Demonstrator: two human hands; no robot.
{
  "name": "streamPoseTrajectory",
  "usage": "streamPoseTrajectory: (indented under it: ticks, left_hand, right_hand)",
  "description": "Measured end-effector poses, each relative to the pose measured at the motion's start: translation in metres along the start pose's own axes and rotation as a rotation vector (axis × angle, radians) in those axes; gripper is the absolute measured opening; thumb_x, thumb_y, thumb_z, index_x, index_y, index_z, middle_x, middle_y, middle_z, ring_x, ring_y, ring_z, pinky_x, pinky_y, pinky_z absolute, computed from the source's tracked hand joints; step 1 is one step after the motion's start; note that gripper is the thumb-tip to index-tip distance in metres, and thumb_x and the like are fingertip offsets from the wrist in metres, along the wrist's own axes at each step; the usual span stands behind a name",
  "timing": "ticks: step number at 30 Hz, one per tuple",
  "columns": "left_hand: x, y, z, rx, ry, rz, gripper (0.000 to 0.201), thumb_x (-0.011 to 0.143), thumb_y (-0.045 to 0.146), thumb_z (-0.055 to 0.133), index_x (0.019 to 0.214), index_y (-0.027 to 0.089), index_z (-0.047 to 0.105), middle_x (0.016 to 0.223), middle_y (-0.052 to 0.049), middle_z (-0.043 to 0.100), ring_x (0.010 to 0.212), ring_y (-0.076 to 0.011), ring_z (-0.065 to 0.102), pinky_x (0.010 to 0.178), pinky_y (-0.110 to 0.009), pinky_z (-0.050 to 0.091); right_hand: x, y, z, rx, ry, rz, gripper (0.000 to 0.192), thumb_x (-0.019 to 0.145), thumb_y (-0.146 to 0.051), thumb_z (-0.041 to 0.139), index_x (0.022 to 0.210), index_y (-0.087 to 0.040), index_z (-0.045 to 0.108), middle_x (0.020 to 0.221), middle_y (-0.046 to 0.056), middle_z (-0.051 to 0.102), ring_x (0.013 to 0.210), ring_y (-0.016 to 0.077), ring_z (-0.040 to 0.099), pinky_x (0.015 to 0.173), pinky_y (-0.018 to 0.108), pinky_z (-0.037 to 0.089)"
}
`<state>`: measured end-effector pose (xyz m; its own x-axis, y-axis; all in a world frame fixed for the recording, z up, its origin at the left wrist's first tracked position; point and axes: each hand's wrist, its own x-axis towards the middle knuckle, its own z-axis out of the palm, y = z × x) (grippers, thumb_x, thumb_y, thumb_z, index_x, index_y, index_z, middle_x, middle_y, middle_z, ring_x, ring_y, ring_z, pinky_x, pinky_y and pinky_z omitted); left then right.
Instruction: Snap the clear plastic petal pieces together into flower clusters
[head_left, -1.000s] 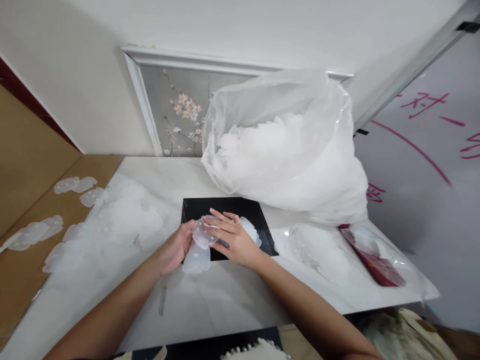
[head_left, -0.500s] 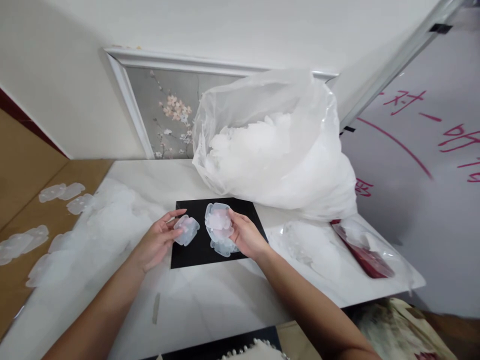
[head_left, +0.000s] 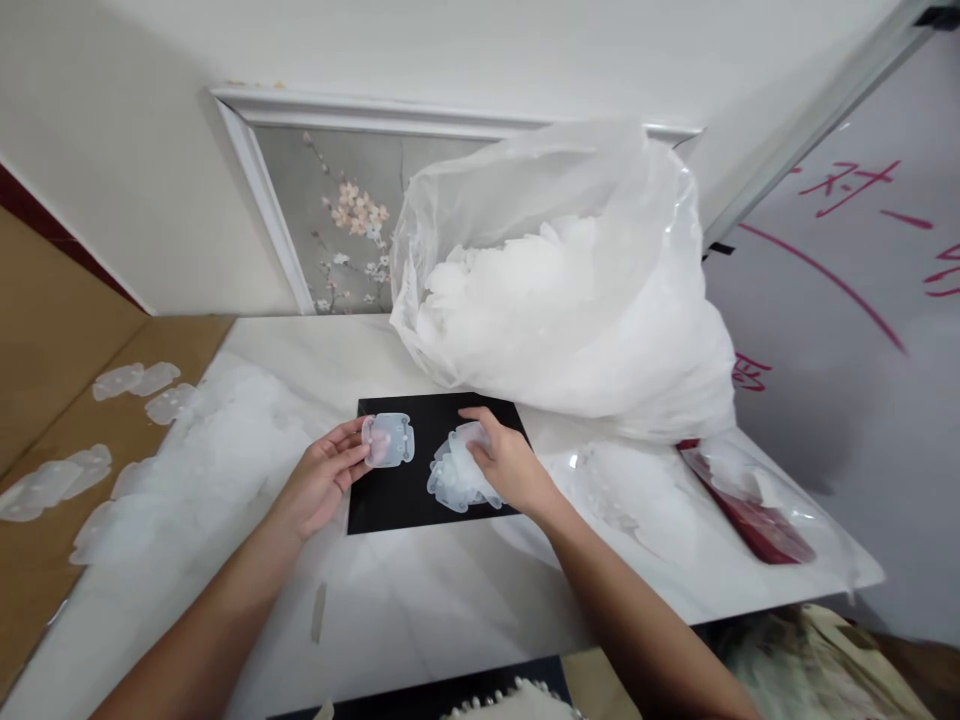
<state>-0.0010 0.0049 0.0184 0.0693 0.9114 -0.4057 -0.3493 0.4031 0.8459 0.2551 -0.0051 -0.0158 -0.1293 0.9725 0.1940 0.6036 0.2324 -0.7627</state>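
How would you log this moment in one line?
left hand: holds clear plastic piece; right hand: at pile; pile: on black mat; bag: behind mat

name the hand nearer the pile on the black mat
Right. The right hand is over the right side of the pile; the left hand is apart, to its left.

Right hand [head_left: 506, 462] covers part of pile of translucent pieces [head_left: 450, 480]; fingertip contact unclear. Some fingers of left hand [head_left: 322, 475] partly behind held translucent piece [head_left: 394, 440], its markings too fine to make out. Left heap [head_left: 225, 440] blurs white, pieces uncountable. Plastic bag [head_left: 630, 370] hides much of floral picture [head_left: 345, 215]. Red writing [head_left: 851, 185] cut by right edge; both forearms [head_left: 217, 610] cut at bottom.
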Motion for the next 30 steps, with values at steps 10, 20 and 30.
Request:
streamPoseTrajectory:
  ticks: [10, 20, 30]
  left_hand:
    - [-0.005, 0.002, 0.004, 0.018, -0.053, -0.005, 0.034, 0.072, 0.002, 0.071, 0.102, 0.018, 0.074, 0.087, -0.004, 0.075, 0.082, -0.0146, 0.07, 0.078, -0.024, 0.058]
    - [-0.011, -0.005, 0.009, 0.207, -0.215, 0.011, 0.041, 0.071, 0.024, 0.077, 0.111, 0.021, 0.073, 0.097, -0.006, 0.075, 0.093, -0.0209, 0.069, 0.088, -0.032, 0.054]
    - [0.012, 0.049, -0.095, 1.473, -0.15, 0.426, 0.052, 0.073, 0.032, 0.067, 0.124, 0.034, 0.066, 0.147, -0.006, 0.053, 0.142, -0.0346, 0.035, 0.116, -0.054, 0.015]
  right_hand:
    - [-0.002, -0.011, 0.006, -0.271, 0.126, -0.32, 0.033, 0.091, -0.019, 0.053, 0.123, -0.026, 0.06, 0.13, 0.012, 0.059, 0.118, 0.0322, 0.052, 0.096, 0.054, 0.043]
    - [-0.007, -0.03, 0.027, 0.017, -0.042, -0.453, 0.021, 0.09, -0.014, 0.048, 0.103, -0.023, 0.061, 0.139, 0.013, 0.055, 0.126, 0.0275, 0.052, 0.101, 0.051, 0.045]
    - [0.0, -0.033, 0.024, 1.116, -0.21, 0.325, 0.037, 0.073, -0.045, 0.075, 0.093, -0.024, 0.053, 0.078, -0.001, 0.07, 0.071, 0.0184, 0.07, 0.068, 0.036, 0.058]
